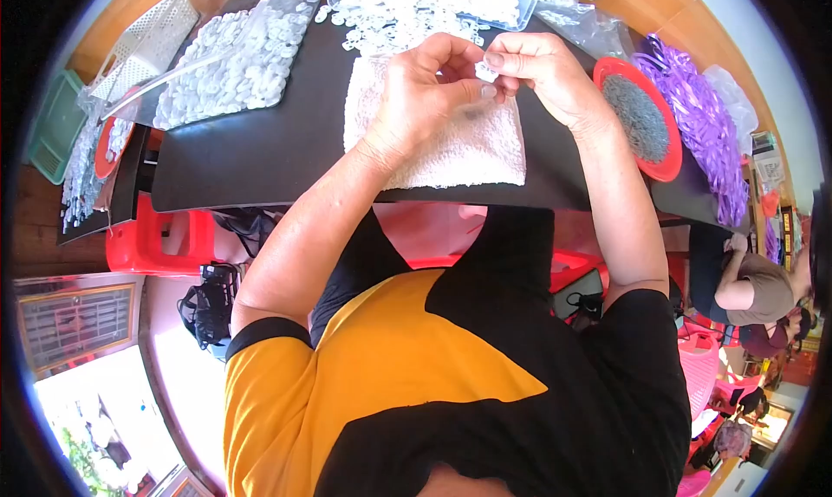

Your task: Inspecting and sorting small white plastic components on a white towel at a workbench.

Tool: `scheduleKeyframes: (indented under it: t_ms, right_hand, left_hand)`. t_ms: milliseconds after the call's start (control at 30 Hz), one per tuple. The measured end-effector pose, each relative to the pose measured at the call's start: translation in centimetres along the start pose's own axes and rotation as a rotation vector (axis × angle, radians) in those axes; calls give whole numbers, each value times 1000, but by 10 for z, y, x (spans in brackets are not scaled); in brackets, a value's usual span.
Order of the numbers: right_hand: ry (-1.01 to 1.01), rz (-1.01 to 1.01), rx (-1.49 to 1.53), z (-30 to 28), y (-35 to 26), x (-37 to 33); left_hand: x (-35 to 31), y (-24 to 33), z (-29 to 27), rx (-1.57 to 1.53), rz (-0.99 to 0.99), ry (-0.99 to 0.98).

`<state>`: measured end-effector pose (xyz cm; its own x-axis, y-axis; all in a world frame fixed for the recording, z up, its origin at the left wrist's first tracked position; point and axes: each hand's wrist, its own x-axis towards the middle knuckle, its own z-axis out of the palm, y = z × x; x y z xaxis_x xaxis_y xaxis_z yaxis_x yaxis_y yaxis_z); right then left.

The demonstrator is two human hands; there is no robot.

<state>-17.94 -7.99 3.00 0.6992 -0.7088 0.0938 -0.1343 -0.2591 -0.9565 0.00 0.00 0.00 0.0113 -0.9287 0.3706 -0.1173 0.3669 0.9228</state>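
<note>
A small white clip (485,71) was held at the upper middle of the frame, pinched between the fingertips of both hands, apparently so that it could be worked on close under the eyes. The left hand (425,85) was curled nearly closed about it from the left, thumb and forefinger pressed to the piece; the right hand (542,72) met it from the right with its fingers bent down onto the same piece, so neither hand was free. Whether a second small part was held between them could not be told. Directly beneath the hands a white towel (442,146) was spread, probably as a soft pad to catch anything dropped. The towel lay on a black board (260,150) that served as a worktop across the lap. Heaps of clear plastic pieces (230,64) were kept in open bags at the upper left, and more pieces (407,7) at the top centre, within easy reach. A red dish (641,120) of grey metal bits was set just right of the right hand, and a purple bundle (693,107) lay beyond it at the upper right. A white basket (143,42) rested at the far upper left.
</note>
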Motion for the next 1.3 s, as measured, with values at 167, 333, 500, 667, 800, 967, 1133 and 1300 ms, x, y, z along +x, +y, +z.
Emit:
scheduleKeyframes:
  t_ms: [167, 333, 500, 667, 800, 967, 1133, 1300]
  right_hand:
    - [10, 12, 55, 1, -3, 3]
    - [8, 8, 74, 5, 3, 2]
    - [25, -12, 93, 9, 8, 1]
    - [132, 14, 217, 15, 9, -1]
    - [150, -49, 187, 4, 17, -3]
    - [126, -71, 264, 7, 14, -2]
    - [142, -119, 232, 14, 18, 2]
    - [173, -186, 136, 25, -7, -7]
  left_hand:
    - [2, 4, 0, 1, 15, 49]
    - [2, 2, -3, -14, -5, 56]
    - [2, 5, -4, -278, -76, -14]
    - [-3, 23, -12, -71, 74, 226]
    - [-1, 91, -58, 238, 410, 500]
    - [39, 122, -172, 581, 440, 665]
    - [9, 131, -192, 1002, 365, 554]
    - [-98, 175, -83, 1, 236, -497]
